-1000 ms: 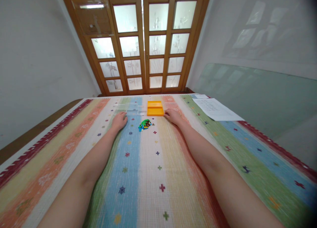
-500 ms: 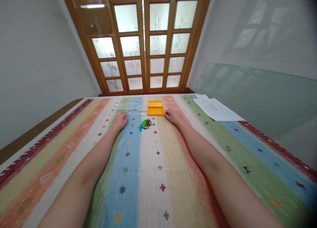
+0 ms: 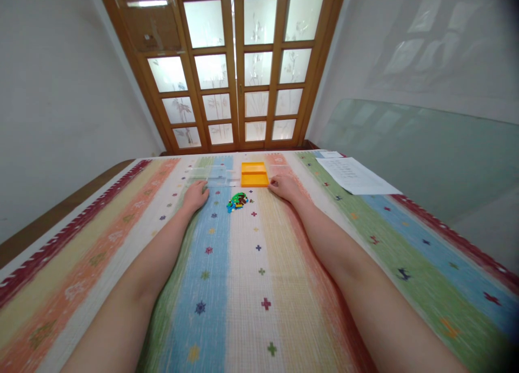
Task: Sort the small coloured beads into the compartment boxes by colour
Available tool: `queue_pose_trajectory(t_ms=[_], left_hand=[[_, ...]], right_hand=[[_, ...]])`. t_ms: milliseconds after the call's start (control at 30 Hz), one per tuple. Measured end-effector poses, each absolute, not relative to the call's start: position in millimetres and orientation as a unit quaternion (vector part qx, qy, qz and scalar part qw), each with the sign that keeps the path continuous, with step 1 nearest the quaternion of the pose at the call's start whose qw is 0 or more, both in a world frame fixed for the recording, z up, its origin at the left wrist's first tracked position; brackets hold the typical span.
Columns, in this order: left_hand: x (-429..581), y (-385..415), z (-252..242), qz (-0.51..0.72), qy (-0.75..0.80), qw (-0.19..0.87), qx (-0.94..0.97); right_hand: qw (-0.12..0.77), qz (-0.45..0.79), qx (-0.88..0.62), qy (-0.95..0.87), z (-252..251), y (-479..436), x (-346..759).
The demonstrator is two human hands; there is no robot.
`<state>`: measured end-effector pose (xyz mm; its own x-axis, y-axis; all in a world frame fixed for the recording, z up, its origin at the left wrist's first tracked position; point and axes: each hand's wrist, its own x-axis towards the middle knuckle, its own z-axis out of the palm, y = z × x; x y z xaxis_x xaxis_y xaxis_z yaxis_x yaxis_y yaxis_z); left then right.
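Observation:
My left hand point(image 3: 196, 194) rests on the tablecloth, fingers loosely bent and a little apart, with nothing visible in them. Its fingertips lie at the near edge of a clear plastic case point(image 3: 217, 174). On the other side, my right hand point(image 3: 285, 187) lies with loosely curled fingers just right of a two-part orange tray point(image 3: 254, 179); I cannot tell whether they touch. Nothing shows in that hand. Between the hands, nearer to me than the tray, sits a small heap of green, blue, brown and yellow pieces point(image 3: 238, 201), too small to make out singly.
A striped tablecloth point(image 3: 247, 286) covers the table. Printed paper sheets point(image 3: 357, 175) lie at the far right. A greenish glass panel point(image 3: 421, 151) leans along the right wall. Wooden doors with frosted panes point(image 3: 239, 92) stand beyond the far edge.
The view has tilted down very slightly, so everything sits a touch differently in the picture. Both hands and the things on the table have stayed in place.

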<state>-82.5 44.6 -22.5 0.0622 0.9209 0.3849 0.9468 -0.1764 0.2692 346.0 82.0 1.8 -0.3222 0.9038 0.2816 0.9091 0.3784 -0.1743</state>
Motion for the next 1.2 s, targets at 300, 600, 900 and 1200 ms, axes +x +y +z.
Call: queue_pose_trajectory(t_ms=[300,600,900,1200], left_hand=[[-85.1,49.2,-25.7,-0.225,-0.631,0.014,-0.742],[-89.3,52.5,-27.7,-0.211,-0.626,0.004,-0.751],[-87.6,49.5,-24.8,-0.215,-0.62,0.001,-0.754],[-87.3,48.9,-25.5,-0.228,-0.616,0.0,-0.754]], right_hand=[[0.18,-0.007,-0.566,-0.804,-1.0,81.9,342.5],[0.168,0.001,-0.564,-0.808,-5.6,85.5,342.9],[0.172,0.006,-0.553,-0.815,-4.9,86.4,342.7],[0.168,0.005,-0.558,-0.813,-1.6,82.7,341.0]])
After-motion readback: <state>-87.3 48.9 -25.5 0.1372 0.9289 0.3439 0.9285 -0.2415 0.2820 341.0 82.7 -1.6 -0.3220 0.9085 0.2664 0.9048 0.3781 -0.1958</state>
